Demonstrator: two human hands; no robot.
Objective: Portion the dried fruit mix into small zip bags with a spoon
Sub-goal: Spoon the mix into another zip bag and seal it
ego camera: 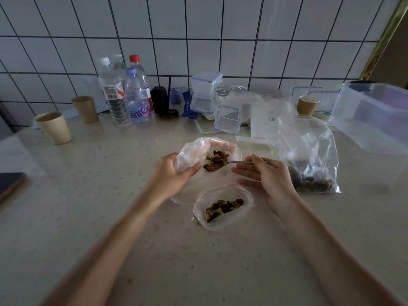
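- The bench (88, 217) carries everything; bottles and paper cups stand towards eleven o'clock, clear boxes at twelve.
- The large stock bag (309, 155) of dried fruit mix sits at three o'clock, its mouth standing open; a nudge from the right forearm could tip it.
- A filled small zip bag (223, 206) lies unsealed at six o'clock, beside the right wrist; a careless sweep might spill it.
- The left hand (172, 173) grips the second small zip bag (198, 153), fingers curled round its edge; if that mouth sags, fruit may miss.
- The right hand (269, 175) pinches the spoon (242, 161), bowl inside the bag; the other fingers lie straight.
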